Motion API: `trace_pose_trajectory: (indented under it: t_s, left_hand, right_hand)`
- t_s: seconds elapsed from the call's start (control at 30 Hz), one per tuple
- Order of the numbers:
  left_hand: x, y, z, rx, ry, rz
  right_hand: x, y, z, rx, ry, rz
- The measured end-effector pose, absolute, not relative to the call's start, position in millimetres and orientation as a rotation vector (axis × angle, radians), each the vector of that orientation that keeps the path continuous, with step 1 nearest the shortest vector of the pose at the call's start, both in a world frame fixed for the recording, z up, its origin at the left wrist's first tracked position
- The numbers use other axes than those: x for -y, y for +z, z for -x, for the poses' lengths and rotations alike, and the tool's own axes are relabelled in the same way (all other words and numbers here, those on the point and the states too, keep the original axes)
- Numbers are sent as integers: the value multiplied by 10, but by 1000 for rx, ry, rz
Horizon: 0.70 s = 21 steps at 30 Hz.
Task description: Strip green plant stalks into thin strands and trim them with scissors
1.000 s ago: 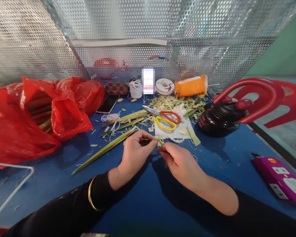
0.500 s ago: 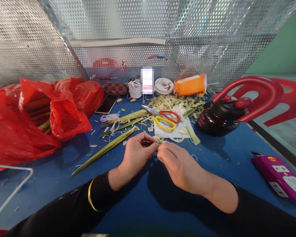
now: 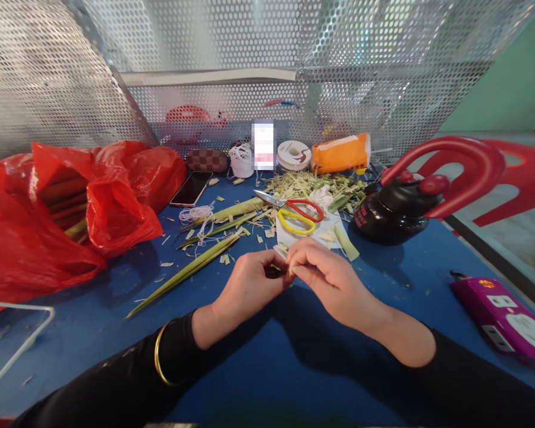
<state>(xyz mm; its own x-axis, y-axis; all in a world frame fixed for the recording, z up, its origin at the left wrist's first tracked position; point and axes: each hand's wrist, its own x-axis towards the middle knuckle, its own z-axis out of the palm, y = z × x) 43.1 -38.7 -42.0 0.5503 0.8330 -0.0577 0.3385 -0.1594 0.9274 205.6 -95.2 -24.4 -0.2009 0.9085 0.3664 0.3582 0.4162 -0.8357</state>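
Observation:
My left hand (image 3: 249, 279) and my right hand (image 3: 332, 285) meet above the blue table, fingertips pinched together. A small pale-green piece of plant leaf (image 3: 282, 251) pokes out between them; the fingers cover most of it. Just beyond lie scissors (image 3: 296, 221) with one red and one yellow handle loop, resting partly on white paper (image 3: 327, 236). A long green leaf stalk (image 3: 185, 274) lies to the left of my hands. Behind the scissors is a heap of shredded plant bits (image 3: 289, 183).
At the left stands a red plastic bag (image 3: 71, 249) with brown stalks inside. White string (image 3: 196, 214), a phone (image 3: 191, 189) and a ribbon spool (image 3: 293, 156) lie farther back. A black bottle (image 3: 390, 214) and a purple power strip (image 3: 502, 315) are at the right.
My right hand has turned and its fingers have risen, now curled over the left fingertips. The left hand stays almost in place, with less of the plant piece showing.

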Motion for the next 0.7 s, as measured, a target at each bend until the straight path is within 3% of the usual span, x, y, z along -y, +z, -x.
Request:
trace_pose_trajectory:
  t_s: [0.37,0.7]
  left_hand:
    - [384,-318,-443,-928,513,-1522]
    - [406,-267,-477,-868,628,-1287]
  right_hand:
    - [833,-291,-2151,1150,1332,1117]
    - [793,-359,-2172,739,1526,1022]
